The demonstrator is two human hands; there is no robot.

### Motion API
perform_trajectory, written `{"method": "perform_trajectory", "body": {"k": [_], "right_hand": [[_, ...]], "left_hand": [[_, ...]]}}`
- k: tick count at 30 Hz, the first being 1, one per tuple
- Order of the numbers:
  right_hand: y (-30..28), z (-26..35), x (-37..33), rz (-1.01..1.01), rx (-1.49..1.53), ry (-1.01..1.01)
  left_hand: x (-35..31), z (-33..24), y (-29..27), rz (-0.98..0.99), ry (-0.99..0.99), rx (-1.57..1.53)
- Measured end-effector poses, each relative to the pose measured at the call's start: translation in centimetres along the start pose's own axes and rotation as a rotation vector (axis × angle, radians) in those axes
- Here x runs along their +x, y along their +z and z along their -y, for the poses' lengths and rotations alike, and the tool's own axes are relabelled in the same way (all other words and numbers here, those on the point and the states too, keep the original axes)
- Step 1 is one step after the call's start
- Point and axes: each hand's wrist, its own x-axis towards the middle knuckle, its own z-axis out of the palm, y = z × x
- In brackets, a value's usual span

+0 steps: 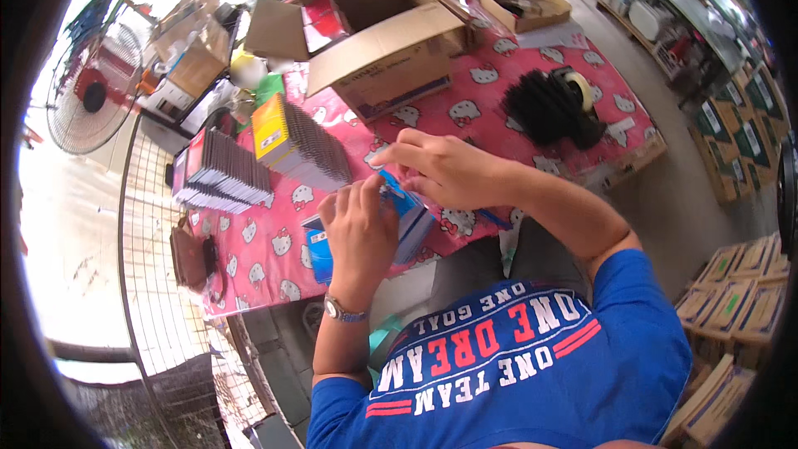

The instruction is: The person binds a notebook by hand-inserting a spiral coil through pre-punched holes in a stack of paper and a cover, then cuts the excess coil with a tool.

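Note:
In front of me on the table stands a stack of blue-covered notebooks (pixel 413 223). My left hand (pixel 363 229), with a watch on its wrist, has its fingers curled at the near top of this stack, closed on a blue notebook; its fingertips partly hide the edge. Just right of it and above the stack, my right hand (pixel 449 170) is held with bent fingers apart, and nothing shows between them. More blue covers (pixel 319 254) show left of my left wrist.
A yellow-topped notebook stack (pixel 293 143) and a red-and-purple-covered stack (pixel 218 170) stand left on the pink patterned tablecloth (pixel 283 243). Behind is an open carton (pixel 399 75). A black brushlike bundle (pixel 544 108) with a tape roll (pixel 579 87) lies right. A fan (pixel 93 91) stands far left.

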Motion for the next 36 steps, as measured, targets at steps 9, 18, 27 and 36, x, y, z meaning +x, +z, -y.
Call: {"method": "perform_trajectory", "body": {"k": [9,18,27,36], "right_hand": [[0.0,-3.0,2.9,0.276,0.700,0.368],[13.9,-23.5,-6.0,-0.071,-0.669,0.518],[12.1,-24.1,-4.5,-0.060,-0.432,0.523],[3.9,-8.1,4.3,-0.141,0.949,0.169]], "left_hand": [[-0.6,1.1,-0.7,0.031,-0.004,-0.057],[-0.4,1.5,-0.4,0.044,0.018,-0.106],[0.1,1.3,-0.1,0.028,-0.004,-0.088],[-0.5,1.9,0.3,0.039,-0.042,-0.082]]}}
